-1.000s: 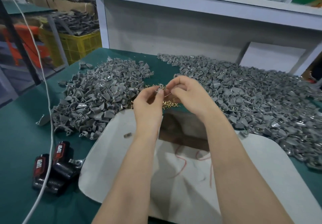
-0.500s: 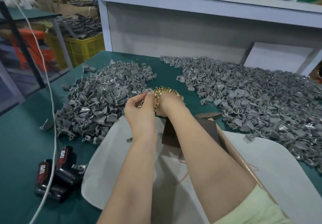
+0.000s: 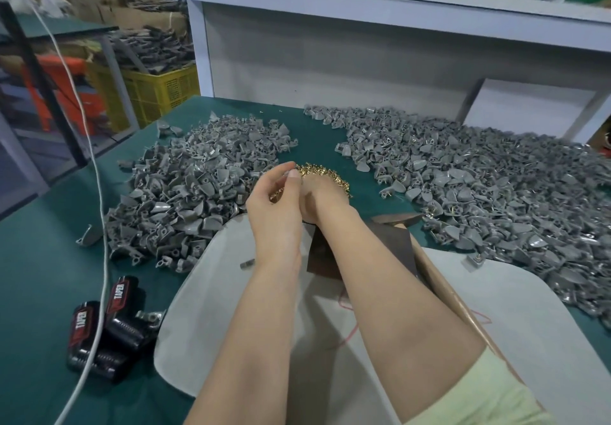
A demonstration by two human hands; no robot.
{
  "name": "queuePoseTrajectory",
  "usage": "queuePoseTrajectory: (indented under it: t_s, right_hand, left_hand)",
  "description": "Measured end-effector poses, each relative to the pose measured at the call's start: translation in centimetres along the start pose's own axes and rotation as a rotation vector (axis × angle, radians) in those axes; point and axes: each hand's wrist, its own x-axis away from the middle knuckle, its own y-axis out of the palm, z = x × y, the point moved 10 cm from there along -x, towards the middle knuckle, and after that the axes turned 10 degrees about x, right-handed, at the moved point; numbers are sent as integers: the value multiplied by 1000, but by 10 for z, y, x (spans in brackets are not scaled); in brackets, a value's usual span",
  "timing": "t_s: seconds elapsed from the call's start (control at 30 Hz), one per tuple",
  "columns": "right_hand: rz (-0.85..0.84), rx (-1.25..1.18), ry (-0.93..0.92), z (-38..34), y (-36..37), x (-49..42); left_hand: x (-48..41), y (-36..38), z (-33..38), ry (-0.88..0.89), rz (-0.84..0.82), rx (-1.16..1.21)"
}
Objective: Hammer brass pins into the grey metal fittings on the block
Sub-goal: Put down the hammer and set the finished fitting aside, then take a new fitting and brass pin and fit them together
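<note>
Head view: the brass pins (image 3: pixel 322 173) form a small, glittering gold heap of short spiky pieces on the green table cover (image 3: pixel 39 259), between two broad piles of grey metal fittings (image 3: pixel 185 193) — dull, matte, wedge-shaped. The right hand (image 3: pixel 317 200) is sunk into the heap, its fingers hidden, so their state cannot be told. The left hand (image 3: pixel 274 206) curls just beside it, thumb at the heap's edge — whether it pinches anything is unclear. The dark brown block (image 3: pixel 373 243) lies under the right forearm.
</note>
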Motion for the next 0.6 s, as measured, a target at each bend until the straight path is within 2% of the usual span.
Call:
queuePoseTrajectory:
  t_s: [0.4,0.53,0.6]
  right_hand:
    - [61,-9,15,-1,3,-3]
    - [274,-224,51,18,-30,9]
    - [340,-434,53,38,-47,21]
  left_hand:
    - [-3,-8,-7,-32,78,108]
    - [-2,-7,-2,-12,70,150]
    - [0,-1,3,43,13,23]
